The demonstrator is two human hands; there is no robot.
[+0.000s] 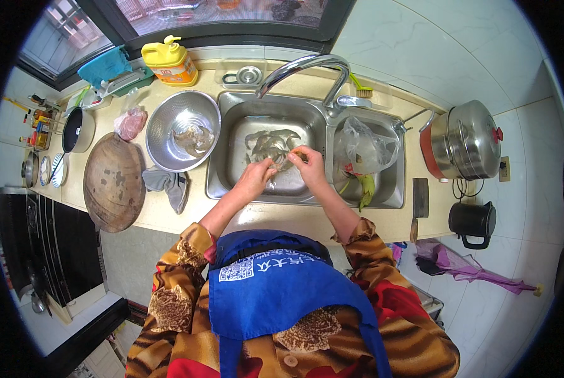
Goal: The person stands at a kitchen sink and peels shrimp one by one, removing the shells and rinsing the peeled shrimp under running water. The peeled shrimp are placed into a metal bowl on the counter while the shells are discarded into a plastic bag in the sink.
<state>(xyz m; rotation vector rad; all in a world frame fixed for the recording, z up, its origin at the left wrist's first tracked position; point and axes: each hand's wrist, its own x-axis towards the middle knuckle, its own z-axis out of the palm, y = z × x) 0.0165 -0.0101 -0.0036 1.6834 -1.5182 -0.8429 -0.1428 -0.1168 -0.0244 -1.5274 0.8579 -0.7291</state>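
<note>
Both hands are over the left basin of the stainless-steel sink [225, 177]. Between the fingertips of my right hand [311, 169] is a shrimp [301, 155], its brownish end showing by the thumb. My left hand [255, 179] pinches the pale, thin end of what looks like the same shrimp; the fingers cover most of it. Below and beyond them, several grey raw shrimps [270, 141] lie in a little water on the basin floor. Left of the sink, a perforated steel colander [166, 111] contains more shrimps [194, 140].
A chrome faucet [305, 61] arches over the basin. The right basin holds a plastic bag [364, 146] and a green leaf [367, 189]. A cleaver [420, 198] lies right of the sink. Leftward are a grey cloth [166, 184], a round wooden chopping board [113, 184] and bagged meat [130, 124].
</note>
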